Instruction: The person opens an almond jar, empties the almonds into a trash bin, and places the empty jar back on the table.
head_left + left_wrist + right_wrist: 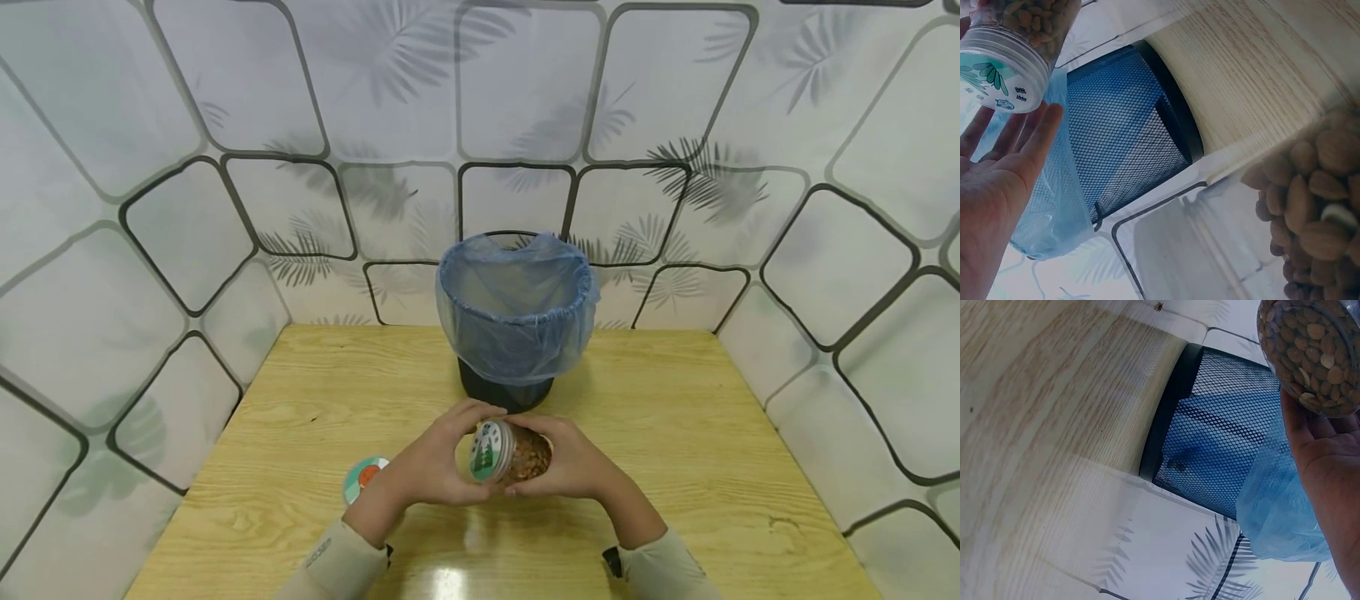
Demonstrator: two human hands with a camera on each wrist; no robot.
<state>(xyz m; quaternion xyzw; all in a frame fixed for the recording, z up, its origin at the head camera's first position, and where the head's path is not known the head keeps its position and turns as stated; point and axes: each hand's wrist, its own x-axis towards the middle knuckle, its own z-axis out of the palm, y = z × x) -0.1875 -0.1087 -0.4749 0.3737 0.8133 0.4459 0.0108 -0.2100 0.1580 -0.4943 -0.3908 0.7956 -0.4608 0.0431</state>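
Both hands hold a clear jar of almonds (531, 457) lying tilted on its side in front of the bin, above the table. Its white and green lid (487, 451) points left. My left hand (438, 462) grips the lid end, thumb below and fingers above. Round the base end curve the thumb and fingers of my right hand (576, 462). In the left wrist view the fingertips meet the lid rim (1035, 94); the right wrist view shows almonds through the jar's base (1313, 359).
A black mesh bin (1129, 125) with a blue bag (517, 333) over its rim stands at the table's back. Beside the left forearm is a round teal and orange top (366, 477), partly hidden. Almonds in a second clear container (1316, 212) show close by. Patterned walls surround the wooden table (675, 417).
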